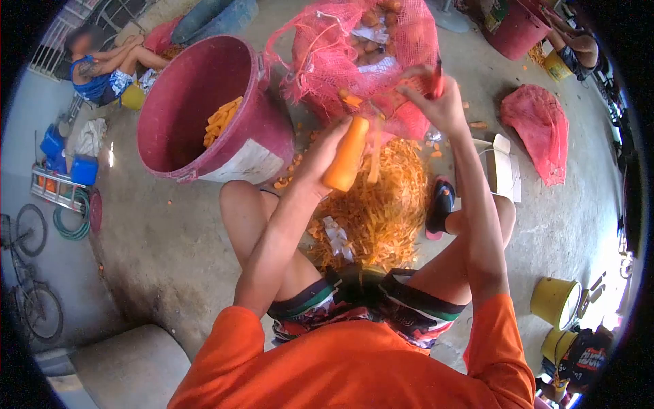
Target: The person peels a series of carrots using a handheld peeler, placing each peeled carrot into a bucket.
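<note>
My left hand (320, 158) grips a peeled orange carrot (347, 154), holding it upright over a heap of carrot peelings (381, 204) between my legs. My right hand (436, 95) is raised above and to the right of the carrot, closed on a red-handled peeler (437, 80). A strip of peel (374, 158) hangs down beside the carrot. Just beyond my hands stands a red mesh sack (340, 54) full of unpeeled carrots.
A large maroon bucket (184, 102) at the left holds peeled carrots (221, 119). An empty red mesh sack (538, 129) lies on the concrete floor at right. Yellow buckets (555, 300) stand at lower right. Other people sit at the far left (102, 68) and far right (572, 44).
</note>
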Available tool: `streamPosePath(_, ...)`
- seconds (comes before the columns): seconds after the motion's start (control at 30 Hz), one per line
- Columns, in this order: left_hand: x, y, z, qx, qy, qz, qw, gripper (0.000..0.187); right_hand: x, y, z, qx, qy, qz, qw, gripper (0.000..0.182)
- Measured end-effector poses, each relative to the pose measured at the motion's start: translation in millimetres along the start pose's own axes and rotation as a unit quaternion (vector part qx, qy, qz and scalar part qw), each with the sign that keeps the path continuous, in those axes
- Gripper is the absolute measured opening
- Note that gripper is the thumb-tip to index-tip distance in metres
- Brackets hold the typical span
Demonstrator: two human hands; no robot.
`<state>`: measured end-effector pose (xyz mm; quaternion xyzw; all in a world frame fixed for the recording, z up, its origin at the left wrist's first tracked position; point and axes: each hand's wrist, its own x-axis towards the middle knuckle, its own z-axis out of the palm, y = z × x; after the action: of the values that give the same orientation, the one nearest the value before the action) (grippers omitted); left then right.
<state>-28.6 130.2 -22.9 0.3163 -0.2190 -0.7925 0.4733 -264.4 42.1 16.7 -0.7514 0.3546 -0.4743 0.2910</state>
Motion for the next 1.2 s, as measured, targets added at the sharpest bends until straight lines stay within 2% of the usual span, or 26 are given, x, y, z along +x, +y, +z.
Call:
streamPosePath(0.03, 3, 0, 0, -0.013, -0.018, 0.011, 1.0, 0.032, -1, -2, 2, 0.07, 0.026, 0.024, 0.997, 0.021)
streamPosePath(0.07, 7, 3, 1, -0.011, -0.021, 0.015, 1.0, 0.032, -7, -4, 7, 0.069, 0.027, 0.018, 0.997, 0.021)
streamPosePath(0.13, 7, 5, 6, -0.047, 0.011, 0.03, 0.998, 0.032, -26, -34, 29, 0.141, -0.096, -0.002, 0.985, 0.022)
streamPosePath(0.17, 17, -3, -9, -0.085, -0.013, 0.004, 0.996, 0.034, -24, -43, 33, 0.018, -0.181, -0.104, 0.978, 0.022)
streamPosePath(0.2, 16, -2, -10, -0.083, -0.011, 0.004, 0.996, 0.034, -21, -34, 34, 0.02, -0.18, -0.104, 0.978, 0.022)
streamPosePath(0.27, 6, -5, -15, 0.001, -0.059, 0.036, 0.998, 0.035, -17, -6, 29, 0.05, -0.043, -0.092, 0.994, 0.02)
streamPosePath(0.3, 4, -4, -16, -0.016, -0.021, -0.001, 1.0, 0.034, -11, -7, 16, 0.122, -0.015, 0.027, 0.992, 0.015)
streamPosePath(0.33, 4, -5, -11, -0.019, -0.023, -0.003, 1.0, 0.034, -2, -1, 2, -0.008, -0.002, 0.009, 1.0, 0.015)
streamPosePath(0.43, 11, -4, -7, -0.006, -0.016, 0.052, 0.999, 0.037, -12, -10, 13, 0.069, -0.006, -0.014, 0.997, 0.019)
streamPosePath(0.5, 5, 3, 1, -0.007, -0.025, 0.043, 0.999, 0.032, -26, -41, 37, 0.057, -0.151, -0.123, 0.979, 0.022)
streamPosePath(0.53, 2, 6, 2, -0.007, -0.032, 0.031, 0.999, 0.028, -25, -39, 37, 0.059, -0.149, -0.124, 0.979, 0.022)
streamPosePath(0.57, 16, -5, -23, -0.011, -0.096, 0.045, 0.994, 0.029, -24, -36, 37, 0.076, -0.149, -0.077, 0.983, 0.023)
streamPosePath(0.6, 17, -5, -21, -0.011, -0.092, 0.039, 0.995, 0.029, -26, -32, 37, 0.093, -0.149, -0.026, 0.984, 0.024)
streamPosePath(0.63, 23, -5, -16, -0.007, -0.045, 0.063, 0.997, 0.029, -22, -28, 37, 0.126, -0.125, -0.009, 0.984, 0.025)
streamPosePath(0.67, 27, -2, -11, -0.004, 0.003, 0.09, 0.996, 0.03, -22, -27, 36, 0.125, -0.127, -0.01, 0.984, 0.025)
streamPosePath(0.73, 27, 5, -9, -0.012, -0.023, 0.069, 0.997, 0.031, -16, -32, 37, 0.12, -0.127, -0.015, 0.985, 0.025)
streamPosePath(0.77, 24, 8, -8, -0.05, -0.047, 0.048, 0.997, 0.032, -16, -36, 42, 0.082, -0.101, -0.081, 0.988, 0.023)
streamPosePath(0.8, 18, 11, -4, -0.086, -0.07, 0.024, 0.994, 0.033, -16, -37, 41, 0.082, -0.098, -0.083, 0.988, 0.023)
streamPosePath(0.87, 10, 10, 6, -0.084, -0.062, 0.01, 0.994, 0.034, -21, -39, 40, 0.083, -0.135, -0.055, 0.986, 0.023)
streamPosePath(0.93, 12, 1, 6, -0.01, -0.044, 0.076, 0.996, 0.033, -25, -39, 41, 0.079, -0.123, -0.061, 0.987, 0.023)
streamPosePath(1.0, 13, -4, 0, -0.012, -0.053, 0.074, 0.996, 0.033, -27, -33, 37, 0.052, -0.126, -0.031, 0.99, 0.021)
streamPosePath(1.03, 13, -5, -6, -0.028, -0.062, 0.045, 0.997, 0.035, -23, -21, 30, 0.053, -0.126, -0.032, 0.99, 0.021)
streamPosePath(1.07, 14, -6, -12, -0.044, -0.072, 0.015, 0.996, 0.037, -15, -6, 18, 0.057, -0.059, -0.03, 0.996, 0.02)
streamPosePath(1.1, 5, -3, 0, -0.033, -0.035, 0.008, 0.999, 0.035, -8, -5, 12, 0.059, 0.009, -0.029, 0.998, 0.019)
streamPosePath(1.2, 8, -4, -4, -0.019, -0.051, 0.011, 0.998, 0.036, -10, -10, 3, 0.073, -0.001, 0.008, 0.997, 0.018)
